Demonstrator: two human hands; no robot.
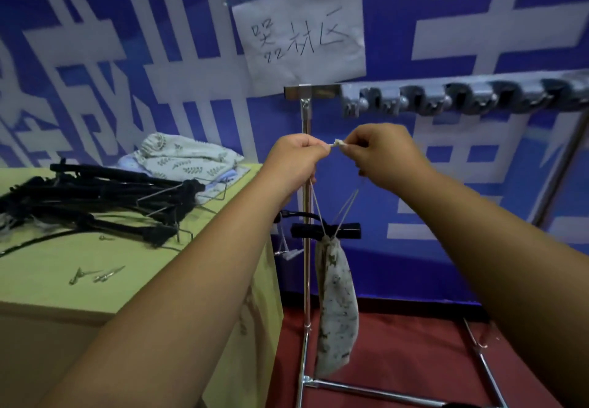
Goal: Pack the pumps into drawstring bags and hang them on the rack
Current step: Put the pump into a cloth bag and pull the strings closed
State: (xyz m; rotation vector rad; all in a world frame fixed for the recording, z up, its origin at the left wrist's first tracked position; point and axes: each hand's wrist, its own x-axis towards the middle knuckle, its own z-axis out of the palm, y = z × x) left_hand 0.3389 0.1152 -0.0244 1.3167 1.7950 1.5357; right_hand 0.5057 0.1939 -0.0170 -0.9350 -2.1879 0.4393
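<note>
Banner (95,57): blue, fills the background, with large white characters cut off by the frame and not readable as words.
Table (79,289): left side of the frame, under a yellow-green cloth.
Floor (398,344): red, lower right.
Rack (306,280): chrome upright at centre. Its top bar runs to the upper right and carries a row of grey hooks (462,98).
Pumps (95,197): a black heap with wire feet, on the table at left.
Sign (299,31): white paper taped to the banner, top centre. It is handwritten; "22" is legible and the characters beside it are uncertain.
Folded bags (185,155): a stack in pale leaf print, behind the pumps.
Bag (336,305): pale and mottled, filled, hanging lower centre just beside the upright. A black bar (347,230) crosses at its neck.
Left hand (293,159): centre frame, fingers curled, pinching the cords (318,210).
Right hand (382,152): beside the left, pinching the white cord tips (338,143) between the two hands, below the hooks.
Metal fittings (95,275): small and loose, on the cloth at lower left.
</note>
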